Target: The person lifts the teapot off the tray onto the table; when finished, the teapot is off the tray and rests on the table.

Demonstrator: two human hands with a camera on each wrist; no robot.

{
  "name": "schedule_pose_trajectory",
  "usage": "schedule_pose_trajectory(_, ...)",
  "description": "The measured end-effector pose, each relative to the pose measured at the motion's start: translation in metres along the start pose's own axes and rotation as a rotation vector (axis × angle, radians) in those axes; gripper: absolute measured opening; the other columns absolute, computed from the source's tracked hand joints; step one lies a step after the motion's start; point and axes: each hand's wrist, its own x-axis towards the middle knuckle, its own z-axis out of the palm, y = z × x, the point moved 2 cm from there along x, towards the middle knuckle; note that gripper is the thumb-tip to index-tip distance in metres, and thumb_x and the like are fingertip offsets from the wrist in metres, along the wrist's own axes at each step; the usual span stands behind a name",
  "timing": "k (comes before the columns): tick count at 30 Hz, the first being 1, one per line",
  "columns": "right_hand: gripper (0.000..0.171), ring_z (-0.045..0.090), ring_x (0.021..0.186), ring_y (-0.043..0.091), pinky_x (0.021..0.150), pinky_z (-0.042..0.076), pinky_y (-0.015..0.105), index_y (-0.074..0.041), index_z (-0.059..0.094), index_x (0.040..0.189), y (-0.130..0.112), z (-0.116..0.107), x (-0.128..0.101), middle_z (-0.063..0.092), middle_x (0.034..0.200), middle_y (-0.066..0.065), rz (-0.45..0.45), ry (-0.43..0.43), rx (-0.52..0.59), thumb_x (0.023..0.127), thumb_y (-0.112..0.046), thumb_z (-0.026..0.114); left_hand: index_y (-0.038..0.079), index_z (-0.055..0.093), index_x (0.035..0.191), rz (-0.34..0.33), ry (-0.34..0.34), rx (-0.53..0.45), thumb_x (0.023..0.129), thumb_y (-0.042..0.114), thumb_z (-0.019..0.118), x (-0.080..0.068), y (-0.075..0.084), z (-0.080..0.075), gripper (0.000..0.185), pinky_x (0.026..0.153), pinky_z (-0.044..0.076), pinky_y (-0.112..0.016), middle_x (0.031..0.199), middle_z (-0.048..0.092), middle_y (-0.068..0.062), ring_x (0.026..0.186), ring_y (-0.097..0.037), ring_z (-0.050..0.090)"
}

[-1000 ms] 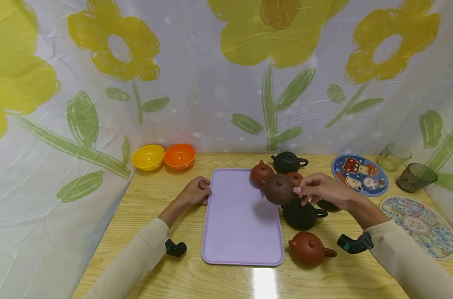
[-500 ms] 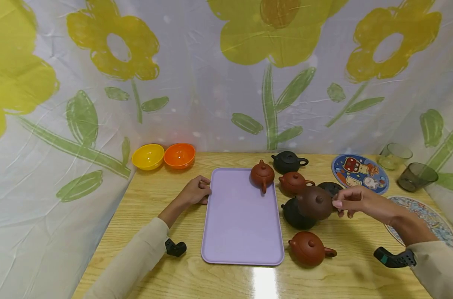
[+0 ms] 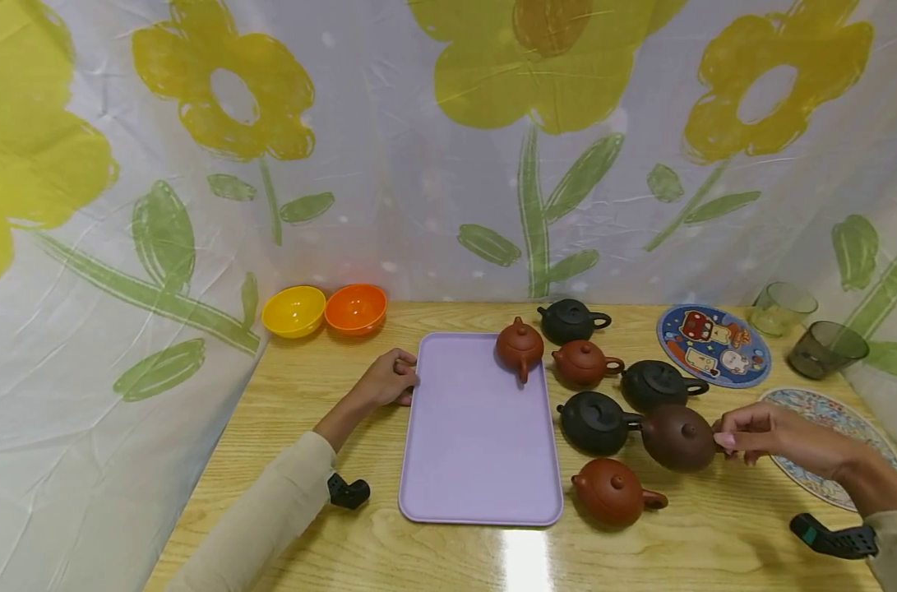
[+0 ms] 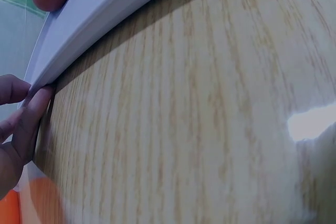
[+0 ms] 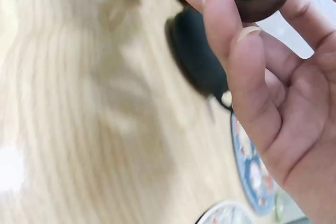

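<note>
The right hand (image 3: 769, 433) holds a dark brown round clay teapot (image 3: 677, 437) by its ring handle (image 5: 262, 1); in the right wrist view the fingers (image 5: 231, 35) curl round that loop and pinch it. The pot sits low over the right half of the wooden table (image 3: 293, 411), between the black clay teapot (image 3: 594, 422) on its left and the patterned round mat (image 3: 825, 423) towards the right edge. Whether its base already touches the wood, I cannot tell.

The left hand (image 3: 389, 380) rests against the left rim of the lilac rectangular plastic tray (image 3: 478, 444), fingertips (image 4: 37, 108) pressed together against the rim's edge, as the left wrist view shows.

Judging from how close things stand, the main risk is a knock. The brown pot's spout side is just beside the black teapot's handle, so a small swing to the left could clip it and chip clay. A reddish-brown clay teapot (image 3: 612, 492) stands near the front edge, just below, and another black teapot (image 3: 657, 382) lies just behind; a drifting hand could strike either.

The grip is on the handle alone, so the pot hangs off to one side and could tip, and its lid could slide off. If released before the base is flat on the table, it could rock or roll.

A reddish pot (image 3: 520, 347) stands on the tray's far right corner, so a push from the left hand could shake it.
</note>
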Motion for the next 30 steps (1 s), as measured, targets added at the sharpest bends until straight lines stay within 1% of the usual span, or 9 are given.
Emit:
schedule_pose_trajectory(4,0.027,0.055,0.081,0.033,0.068,0.049,0.045,0.011,0.056,0.096,0.012,0.000,-0.005,0.059,0.094,0.015,0.038,-0.044,0.067,0.107,0.000,0.034,0.001,0.050,0.129,-0.006,0.003,-0.001,0.094,0.005,0.063,0.000,0.000,0.000,0.038,0.063,0.062,-0.028,0.103,0.059,-0.014,0.072,-0.016,0.061)
schedule_pose_trajectory(6,0.028,0.056,0.080,0.033,0.068,0.049,0.045,0.012,0.056,0.097,0.017,0.000,-0.006,0.061,0.094,0.014,0.052,-0.057,0.093,0.107,-0.001,0.034,0.001,0.050,0.129,-0.006,0.005,-0.001,0.094,0.006,0.063,0.000,0.000,0.000,0.038,0.063,0.061,-0.027,0.104,0.059,-0.014,0.072,-0.016,0.061)
schedule_pose_trajectory(10,0.029,0.062,0.084,0.030,0.069,0.053,0.044,0.015,0.056,0.099,0.026,0.002,-0.006,0.065,0.097,0.011,0.068,-0.067,0.126,0.107,-0.002,0.034,0.001,0.050,0.129,-0.003,0.006,-0.004,0.094,0.006,0.063,0.000,0.000,0.001,0.038,0.063,0.061,-0.027,0.105,0.059,-0.015,0.071,-0.016,0.061)
schedule_pose_trajectory(14,0.028,0.066,0.089,0.027,0.072,0.055,0.043,0.016,0.056,0.100,0.034,0.004,-0.004,0.067,0.099,0.011,0.057,-0.086,0.150,0.107,-0.001,0.034,0.000,0.050,0.129,0.003,0.008,-0.002,0.094,0.005,0.063,-0.001,0.001,0.001,0.037,0.063,0.061,-0.028,0.105,0.059,-0.016,0.071,-0.016,0.061)
schedule_pose_trajectory(18,0.029,0.063,0.085,0.027,0.070,0.053,0.044,0.016,0.056,0.101,0.039,0.005,-0.001,0.065,0.098,0.011,0.045,-0.113,0.179,0.107,0.000,0.033,0.001,0.051,0.128,0.002,0.014,0.004,0.094,0.005,0.063,-0.001,0.000,0.001,0.036,0.063,0.062,-0.029,0.104,0.059,-0.015,0.072,-0.017,0.061)
schedule_pose_trajectory(21,0.029,0.062,0.082,0.025,0.068,0.053,0.044,0.016,0.056,0.102,0.041,0.004,-0.001,0.066,0.098,0.010,0.054,-0.118,0.178,0.107,0.000,0.032,0.002,0.051,0.128,-0.006,0.016,0.008,0.094,0.006,0.063,-0.001,-0.001,0.001,0.036,0.064,0.062,-0.029,0.104,0.059,-0.014,0.073,-0.017,0.062)
schedule_pose_trajectory(26,0.031,0.066,0.085,0.023,0.071,0.056,0.042,0.018,0.055,0.106,0.042,0.002,-0.002,0.069,0.100,0.010,0.108,-0.089,0.131,0.108,-0.004,0.033,0.002,0.051,0.129,-0.018,0.019,0.014,0.095,0.006,0.063,-0.001,0.001,0.001,0.036,0.065,0.062,-0.029,0.104,0.058,-0.013,0.075,-0.018,0.062)
schedule_pose_trajectory(30,0.032,0.065,0.082,0.023,0.070,0.057,0.042,0.016,0.058,0.109,0.040,0.001,-0.004,0.070,0.100,0.011,0.120,-0.070,0.104,0.108,-0.005,0.034,0.003,0.051,0.129,-0.019,0.017,0.011,0.095,0.006,0.063,-0.002,0.002,0.002,0.036,0.065,0.062,-0.029,0.104,0.058,-0.013,0.076,-0.018,0.062)
